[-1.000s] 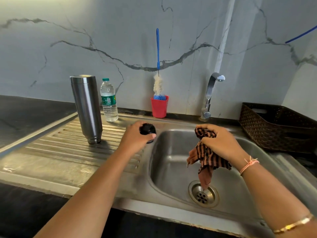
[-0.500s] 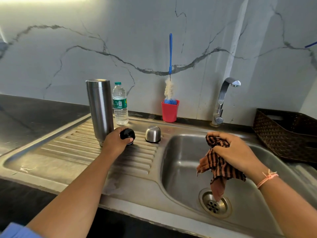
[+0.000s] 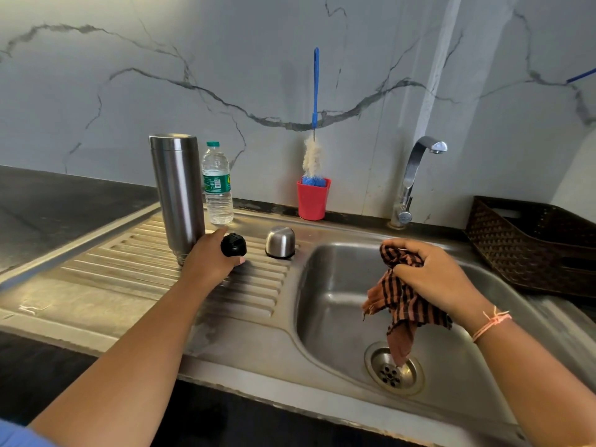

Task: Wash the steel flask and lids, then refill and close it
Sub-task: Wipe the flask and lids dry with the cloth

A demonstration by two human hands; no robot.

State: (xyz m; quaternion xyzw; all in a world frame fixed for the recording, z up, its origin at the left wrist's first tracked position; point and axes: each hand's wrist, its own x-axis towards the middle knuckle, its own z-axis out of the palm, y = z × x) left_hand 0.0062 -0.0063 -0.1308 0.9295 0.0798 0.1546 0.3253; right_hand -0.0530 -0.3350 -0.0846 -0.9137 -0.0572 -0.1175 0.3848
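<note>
The steel flask (image 3: 179, 195) stands upside down on the ribbed drainboard (image 3: 129, 272). Just right of its base, my left hand (image 3: 209, 262) grips the black inner lid (image 3: 233, 245), resting it on the drainboard. The steel cup lid (image 3: 280, 241) sits mouth down a little further right, near the basin's edge. Over the sink basin (image 3: 329, 304), my right hand (image 3: 432, 279) is closed on a brown striped cloth (image 3: 398, 301) whose tail hangs toward the drain (image 3: 392, 369).
A plastic water bottle (image 3: 217, 185) stands behind the flask. A red cup (image 3: 312, 198) holding a blue-handled bottle brush (image 3: 314, 124) sits against the wall. The tap (image 3: 416, 175) rises at the back right of the basin. A dark woven basket (image 3: 535, 243) is at far right.
My left hand carried the black lid leftward from the basin's edge to the drainboard beside the flask. The steel cup lid came into view. My right hand kept holding the cloth.
</note>
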